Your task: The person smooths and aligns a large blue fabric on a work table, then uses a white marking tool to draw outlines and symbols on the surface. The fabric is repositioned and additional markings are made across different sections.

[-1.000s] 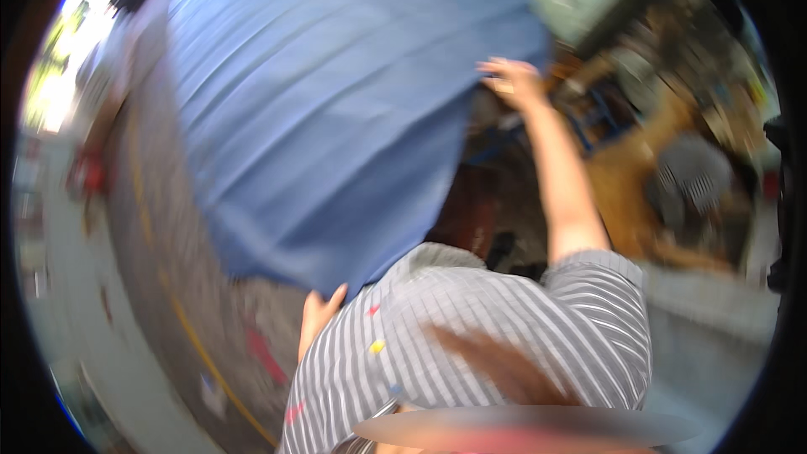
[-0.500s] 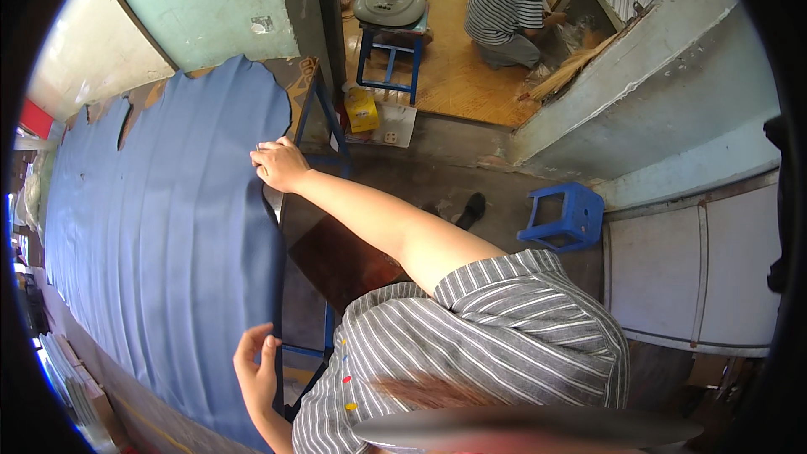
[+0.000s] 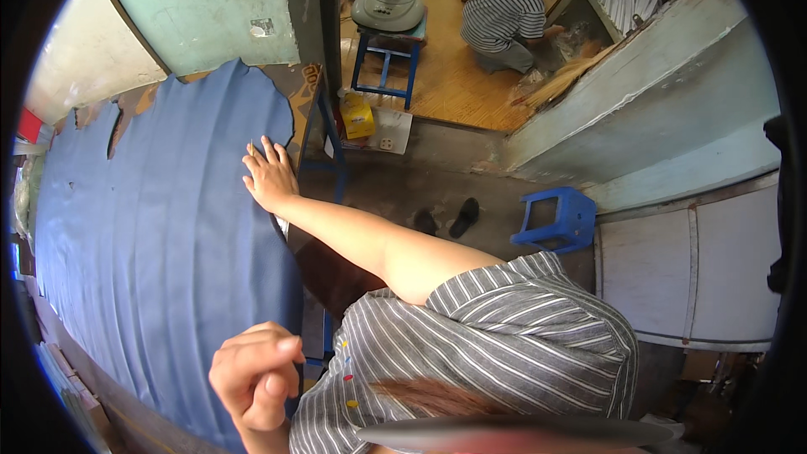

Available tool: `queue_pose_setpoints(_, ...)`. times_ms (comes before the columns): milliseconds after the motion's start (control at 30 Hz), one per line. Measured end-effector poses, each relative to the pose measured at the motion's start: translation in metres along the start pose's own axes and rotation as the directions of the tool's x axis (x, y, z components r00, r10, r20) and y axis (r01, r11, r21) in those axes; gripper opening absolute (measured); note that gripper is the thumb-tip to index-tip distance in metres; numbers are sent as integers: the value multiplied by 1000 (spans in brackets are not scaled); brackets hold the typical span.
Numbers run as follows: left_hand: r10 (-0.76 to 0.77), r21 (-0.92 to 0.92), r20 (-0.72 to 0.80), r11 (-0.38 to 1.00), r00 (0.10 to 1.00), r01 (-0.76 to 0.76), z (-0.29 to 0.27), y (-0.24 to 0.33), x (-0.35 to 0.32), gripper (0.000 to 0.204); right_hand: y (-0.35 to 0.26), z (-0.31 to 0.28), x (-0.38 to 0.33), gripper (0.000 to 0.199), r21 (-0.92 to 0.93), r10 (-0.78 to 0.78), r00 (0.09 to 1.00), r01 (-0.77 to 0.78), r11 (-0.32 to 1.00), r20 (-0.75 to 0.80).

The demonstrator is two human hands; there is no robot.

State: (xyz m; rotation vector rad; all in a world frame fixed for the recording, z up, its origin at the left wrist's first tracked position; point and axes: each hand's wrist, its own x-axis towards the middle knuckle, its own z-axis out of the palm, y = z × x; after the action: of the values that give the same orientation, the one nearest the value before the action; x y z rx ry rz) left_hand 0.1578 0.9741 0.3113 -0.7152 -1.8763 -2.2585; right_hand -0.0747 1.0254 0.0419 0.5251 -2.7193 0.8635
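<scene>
A large blue sheet, by its ragged, notched outline a leather hide [image 3: 168,227], is spread over a table at my left, with long soft creases running along it. My right hand [image 3: 271,178] lies flat on the hide by its right edge, fingers spread. Something small and yellowish shows at one finger, too small to make out. Above the hide's near right part, my left hand [image 3: 256,378] is raised with its fingers curled in loosely and the thumb bent below them. I see nothing held in it.
Past the doorway a person [image 3: 508,21] crouches on a yellowish floor by shelves. A fan [image 3: 388,8] stands on a blue-legged stool [image 3: 387,67], with a yellow box [image 3: 357,115] nearby. A blue plastic stool [image 3: 555,219] and dark slippers [image 3: 464,217] are at my right.
My right hand has gone from fingers bent at the hide's edge to lying flat and spread on it. My left hand has lifted closer to the camera, and its fingers have curled in.
</scene>
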Motion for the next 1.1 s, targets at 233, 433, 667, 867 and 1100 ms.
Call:
queue_pose_setpoints(233, 485, 428, 41, 782, 874, -454, 3, 20, 32, 34, -3, -4, 5, 39, -29, 21, 999, -19, 999, 44)
queue_pose_setpoints(433, 253, 524, 433, 710, 865, -470, -25, 82, 35, 20, 2, 7, 7, 40, -77, 36, 999, -33, 997, 40)
queue_pose_setpoints(667, 559, 536, 463, 441, 687, -720, -66, 130, 26, 36, 7, 10, 17, 43, -156, 60, 987, -37, 987, 150)
queue_pose_setpoints(867, 579, 588, 360, 468, 731, -660, -85, 136, -18, 35, -37, 15, 15, 47, -235, 177, 964, -128, 963, 198)
queue_pose_setpoints(1100, 331, 611, 428, 580, 841, -539, -111, 152, -40, 29, -119, 63, -77, 45, 11, 11, 982, -13, 1000, 191)
